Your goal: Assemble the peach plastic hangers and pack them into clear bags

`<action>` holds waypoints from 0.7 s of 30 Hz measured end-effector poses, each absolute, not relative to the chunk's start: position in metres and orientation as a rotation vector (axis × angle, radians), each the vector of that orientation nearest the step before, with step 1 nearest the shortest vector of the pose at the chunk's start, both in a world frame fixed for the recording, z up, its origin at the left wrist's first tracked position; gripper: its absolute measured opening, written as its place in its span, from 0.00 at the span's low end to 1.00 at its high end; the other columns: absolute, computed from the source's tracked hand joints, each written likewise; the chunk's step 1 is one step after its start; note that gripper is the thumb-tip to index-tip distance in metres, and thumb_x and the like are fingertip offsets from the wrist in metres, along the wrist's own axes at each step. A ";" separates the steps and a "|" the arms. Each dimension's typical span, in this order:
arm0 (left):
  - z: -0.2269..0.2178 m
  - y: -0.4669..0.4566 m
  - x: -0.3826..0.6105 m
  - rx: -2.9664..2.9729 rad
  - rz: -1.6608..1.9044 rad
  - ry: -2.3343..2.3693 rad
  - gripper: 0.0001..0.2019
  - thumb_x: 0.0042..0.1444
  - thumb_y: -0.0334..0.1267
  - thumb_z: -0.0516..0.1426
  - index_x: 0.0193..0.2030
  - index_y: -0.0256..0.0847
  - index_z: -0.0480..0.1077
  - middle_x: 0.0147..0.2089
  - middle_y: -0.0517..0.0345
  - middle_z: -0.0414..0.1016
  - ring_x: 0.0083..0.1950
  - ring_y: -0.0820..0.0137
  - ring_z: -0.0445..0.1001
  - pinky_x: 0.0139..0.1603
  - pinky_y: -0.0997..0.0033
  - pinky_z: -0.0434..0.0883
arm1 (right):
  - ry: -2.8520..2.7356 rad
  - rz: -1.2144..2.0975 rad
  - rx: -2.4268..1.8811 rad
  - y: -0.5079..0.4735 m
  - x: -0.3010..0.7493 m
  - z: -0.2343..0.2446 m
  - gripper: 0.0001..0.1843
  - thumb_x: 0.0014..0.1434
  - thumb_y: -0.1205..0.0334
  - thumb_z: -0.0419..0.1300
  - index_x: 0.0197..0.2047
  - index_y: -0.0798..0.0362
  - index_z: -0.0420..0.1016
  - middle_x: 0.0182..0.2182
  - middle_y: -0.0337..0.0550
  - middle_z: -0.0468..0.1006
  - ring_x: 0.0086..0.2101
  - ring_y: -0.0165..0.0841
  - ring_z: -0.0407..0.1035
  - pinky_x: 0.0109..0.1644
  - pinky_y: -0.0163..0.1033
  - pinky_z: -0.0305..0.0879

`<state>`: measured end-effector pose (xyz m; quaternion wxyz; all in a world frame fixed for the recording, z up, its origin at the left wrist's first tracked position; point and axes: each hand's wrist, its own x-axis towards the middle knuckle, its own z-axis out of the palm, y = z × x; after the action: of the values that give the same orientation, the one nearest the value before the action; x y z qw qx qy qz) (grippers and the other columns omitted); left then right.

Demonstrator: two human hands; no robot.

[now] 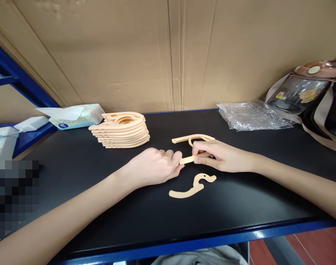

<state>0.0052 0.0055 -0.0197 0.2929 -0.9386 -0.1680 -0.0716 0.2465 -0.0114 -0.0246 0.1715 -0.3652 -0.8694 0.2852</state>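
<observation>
Peach plastic up in the middle of the black counter [123,217], and all eyes on the peach strip [187,160]: the left hand [157,167] is curled around one end, the right hand [216,156] pinches the other between thumb and fingers. Only a short span shows between the two grips, so whatever sits under those fingers can't be told from here.

Good form now, in my judgement, starts with that two-ended hold: left fist as the anchor, right thumb and fingertips for the delicate stuff. Steady pressure along the strip, no wrenching, because a piece this slim looks ready to flex or squirt out of a careless pinch. Uncurling a finger or two would open a sightline to the contact, a smart play.

And mind the traffic! A grooved curved piece [184,138] lies just behind the right hand, partly covered by it; whether they touch, I can't say. Out front, the loose hook piece [197,188] lies flat near both hands, so wrists want to ride high enough not to sweep it. Over on the left, the stack of peach pieces [121,136] stands beyond the left hand, near the tissue pack [87,116]: don't nudge those layers!
</observation>
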 end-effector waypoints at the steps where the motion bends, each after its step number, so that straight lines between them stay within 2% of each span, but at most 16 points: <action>1: -0.020 0.006 0.005 -2.502 -0.198 -0.448 0.16 0.68 0.37 0.42 0.29 0.39 0.61 0.18 0.62 0.66 0.15 0.69 0.68 0.17 0.68 0.44 | -2.466 0.806 -1.043 -0.012 0.246 -0.025 0.10 0.67 0.56 0.52 0.35 0.51 0.62 0.26 0.31 0.60 0.24 0.25 0.55 0.26 0.32 0.52; 7: -0.021 0.009 0.004 -2.616 -0.143 -0.484 0.14 0.67 0.38 0.44 0.30 0.40 0.60 0.20 0.62 0.68 0.17 0.68 0.70 0.18 0.69 0.44 | -2.482 0.730 -1.029 -0.012 0.243 -0.022 0.10 0.66 0.59 0.54 0.33 0.52 0.62 0.28 0.35 0.67 0.27 0.27 0.60 0.31 0.34 0.56; 12: -0.018 0.012 0.003 -2.839 -0.071 -0.629 0.09 0.66 0.38 0.48 0.33 0.41 0.59 0.24 0.62 0.72 0.19 0.71 0.69 0.20 0.72 0.47 | -2.457 0.635 -0.995 -0.011 0.243 -0.024 0.08 0.66 0.59 0.55 0.34 0.52 0.67 0.31 0.37 0.71 0.30 0.29 0.66 0.33 0.35 0.59; 17: -0.014 0.015 0.001 -2.970 -0.112 -0.687 0.09 0.67 0.40 0.48 0.34 0.42 0.57 0.23 0.65 0.68 0.20 0.71 0.68 0.22 0.73 0.50 | -2.456 0.466 -0.953 -0.008 0.244 -0.026 0.08 0.66 0.58 0.56 0.37 0.51 0.71 0.34 0.39 0.74 0.38 0.33 0.69 0.41 0.37 0.61; 21: -0.012 0.015 0.000 -2.996 -0.129 -0.705 0.09 0.67 0.40 0.48 0.35 0.42 0.58 0.22 0.66 0.66 0.20 0.71 0.67 0.22 0.73 0.49 | -2.481 0.339 -0.943 -0.005 0.244 -0.027 0.07 0.66 0.58 0.57 0.37 0.50 0.71 0.35 0.39 0.76 0.39 0.34 0.68 0.45 0.41 0.58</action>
<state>0.0002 0.0151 -0.0125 0.0306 -0.9721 -0.2286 -0.0420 0.2442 -0.0054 -0.0266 0.2309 -0.3429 -0.9022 0.1233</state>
